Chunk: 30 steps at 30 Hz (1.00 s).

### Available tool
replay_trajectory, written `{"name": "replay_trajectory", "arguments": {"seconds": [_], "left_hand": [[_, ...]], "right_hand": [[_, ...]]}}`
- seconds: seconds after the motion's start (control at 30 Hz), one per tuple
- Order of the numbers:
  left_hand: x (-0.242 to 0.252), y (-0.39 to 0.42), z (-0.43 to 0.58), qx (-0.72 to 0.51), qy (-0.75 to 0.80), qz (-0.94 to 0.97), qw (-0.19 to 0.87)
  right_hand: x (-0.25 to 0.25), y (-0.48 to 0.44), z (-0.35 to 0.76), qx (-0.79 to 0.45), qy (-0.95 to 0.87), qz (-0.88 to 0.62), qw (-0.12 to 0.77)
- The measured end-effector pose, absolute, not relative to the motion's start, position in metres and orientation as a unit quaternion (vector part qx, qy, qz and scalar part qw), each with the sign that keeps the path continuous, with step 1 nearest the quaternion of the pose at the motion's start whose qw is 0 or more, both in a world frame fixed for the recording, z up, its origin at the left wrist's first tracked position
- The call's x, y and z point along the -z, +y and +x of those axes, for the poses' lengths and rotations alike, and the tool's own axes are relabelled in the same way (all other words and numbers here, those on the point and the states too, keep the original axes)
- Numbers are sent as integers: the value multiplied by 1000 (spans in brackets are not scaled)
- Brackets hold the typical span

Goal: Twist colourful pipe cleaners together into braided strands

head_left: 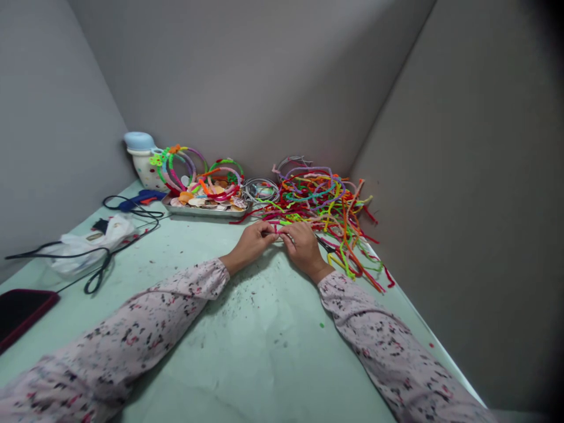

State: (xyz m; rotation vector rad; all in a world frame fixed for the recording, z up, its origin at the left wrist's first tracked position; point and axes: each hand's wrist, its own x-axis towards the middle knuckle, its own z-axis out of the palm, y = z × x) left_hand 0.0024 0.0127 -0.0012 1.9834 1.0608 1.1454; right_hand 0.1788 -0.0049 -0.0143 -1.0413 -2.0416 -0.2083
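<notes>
My left hand [253, 242] and my right hand [303, 247] meet fingertip to fingertip above the table. Between them they pinch a short pink pipe cleaner [275, 229], mostly covered by the fingers. Just behind my hands spreads a tangled heap of coloured pipe cleaners [315, 191]. Scissors [328, 245] lie to the right of my right hand, partly under loose strands. Beyond my left hand stands a metal tray [205, 211] heaped with shells and several bright wrapped hoops [176, 170].
A bottle with a blue lid [141, 155] stands at the back left. A white plastic bag [90, 244], a black cable [108, 252] and a dark red-edged phone [26, 311] lie on the left. Grey walls enclose the green-covered table [247, 358], which carries dark specks.
</notes>
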Motion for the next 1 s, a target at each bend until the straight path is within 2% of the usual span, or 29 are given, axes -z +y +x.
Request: {"name": "replay_trajectory", "arguments": {"seconds": [0.47, 1.0], "left_hand": [[-3, 10, 3, -434, 400, 764, 259], [1, 17, 2, -422, 422, 723, 348]], "right_hand": [[13, -4, 178, 65, -807, -421, 409], [13, -7, 178, 70, -821, -401, 401]]}}
